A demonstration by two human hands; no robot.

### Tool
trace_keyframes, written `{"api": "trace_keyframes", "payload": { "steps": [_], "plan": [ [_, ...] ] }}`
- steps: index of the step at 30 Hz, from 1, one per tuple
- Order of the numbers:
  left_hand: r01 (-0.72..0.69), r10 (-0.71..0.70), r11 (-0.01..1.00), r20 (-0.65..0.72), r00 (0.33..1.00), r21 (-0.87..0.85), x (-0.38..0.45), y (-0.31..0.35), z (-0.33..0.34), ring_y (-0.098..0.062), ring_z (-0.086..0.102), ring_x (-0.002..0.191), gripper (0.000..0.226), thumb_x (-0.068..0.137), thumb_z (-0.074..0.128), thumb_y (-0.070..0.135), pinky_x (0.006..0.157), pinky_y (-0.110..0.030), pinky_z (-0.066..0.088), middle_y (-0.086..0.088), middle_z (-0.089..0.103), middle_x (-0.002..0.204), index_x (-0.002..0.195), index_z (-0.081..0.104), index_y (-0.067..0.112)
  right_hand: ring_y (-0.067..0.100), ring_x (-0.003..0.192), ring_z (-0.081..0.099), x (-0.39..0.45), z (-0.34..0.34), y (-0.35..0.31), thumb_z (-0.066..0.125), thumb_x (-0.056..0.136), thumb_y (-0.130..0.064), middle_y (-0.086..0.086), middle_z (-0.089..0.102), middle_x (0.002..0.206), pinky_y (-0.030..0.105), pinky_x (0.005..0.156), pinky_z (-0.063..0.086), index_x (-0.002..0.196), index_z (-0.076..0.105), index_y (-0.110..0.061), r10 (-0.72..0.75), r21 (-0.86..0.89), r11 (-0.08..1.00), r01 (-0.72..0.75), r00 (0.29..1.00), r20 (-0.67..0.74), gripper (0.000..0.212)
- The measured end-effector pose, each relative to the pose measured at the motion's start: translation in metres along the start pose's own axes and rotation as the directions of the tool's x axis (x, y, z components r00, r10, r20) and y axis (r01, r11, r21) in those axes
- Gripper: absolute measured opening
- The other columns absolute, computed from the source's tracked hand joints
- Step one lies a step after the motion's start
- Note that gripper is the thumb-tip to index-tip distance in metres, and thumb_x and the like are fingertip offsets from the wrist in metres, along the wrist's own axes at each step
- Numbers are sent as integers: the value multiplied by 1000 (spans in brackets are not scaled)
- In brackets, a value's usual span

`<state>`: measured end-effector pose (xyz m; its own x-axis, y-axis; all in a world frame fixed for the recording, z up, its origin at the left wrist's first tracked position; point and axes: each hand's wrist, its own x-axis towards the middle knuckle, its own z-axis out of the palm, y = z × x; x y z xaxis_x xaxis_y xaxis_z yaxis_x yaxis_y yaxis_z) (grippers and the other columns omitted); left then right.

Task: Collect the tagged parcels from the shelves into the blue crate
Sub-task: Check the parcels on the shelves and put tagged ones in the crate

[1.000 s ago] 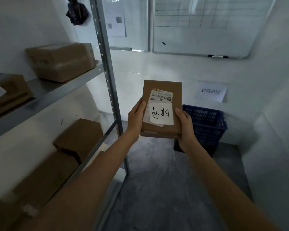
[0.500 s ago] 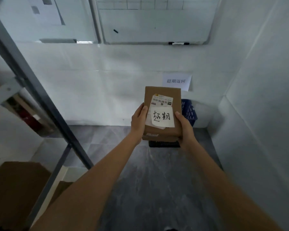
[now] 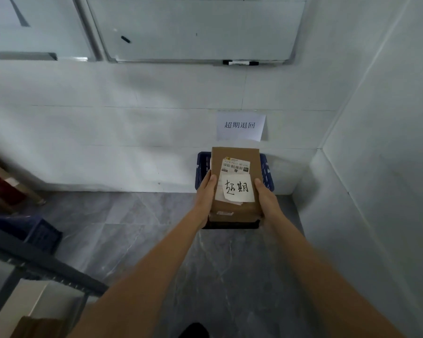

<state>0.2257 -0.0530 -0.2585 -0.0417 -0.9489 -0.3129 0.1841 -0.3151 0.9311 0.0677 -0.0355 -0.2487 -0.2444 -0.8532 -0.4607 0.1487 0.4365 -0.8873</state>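
Both hands, left hand [image 3: 205, 196] and right hand [image 3: 266, 199], clasp one brown cardboard parcel [image 3: 235, 184] by its sides. It carries two labels: one printed barcode sticker [image 3: 235, 165] and one handwritten white paper tag [image 3: 237, 189]. One blue plastic crate [image 3: 266, 173] sits behind it.

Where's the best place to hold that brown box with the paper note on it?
Probably by its two long side edges near the close end, one of the hands from each side, as now: left hand and right hand grip the parcel there. It is flat and rectangular, and this keeps the handwritten tag uncovered.
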Motion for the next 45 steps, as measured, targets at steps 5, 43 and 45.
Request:
{"api": "trace_keyframes", "payload": {
  "steps": [5,43,45],
  "plan": [
    [39,-39,999,-19,999,7,74,1,11,-22,67,104,47,100,38,44,81,-37,58,-5,64,126,146,34,32,12,86,55,68,7,-24,42,100,-45,-7,60,94,32,73,43,135,49,-25,21,-64,998,-20,1000,20,41],
    [544,-515,833,-222,828,97,513,-77,11,-21,65,95,41,96,49,11,73,-39,57,-1,66,114,134,46,28,22,116,56,522,75,14,45,102,-29,6,57,134,36,95,49,145,42,-19,349,-171,929,-329,931,103,44],
    [573,-545,810,-195,815,128,531,-98,0,-25,62,108,56,93,54,11,89,-46,55,-3,62,127,144,37,29,21,114,58,541,81,33,44,103,-29,5,59,131,37,97,49,140,47,-21,356,-178,925,-336,929,98,39]
  ]
}}
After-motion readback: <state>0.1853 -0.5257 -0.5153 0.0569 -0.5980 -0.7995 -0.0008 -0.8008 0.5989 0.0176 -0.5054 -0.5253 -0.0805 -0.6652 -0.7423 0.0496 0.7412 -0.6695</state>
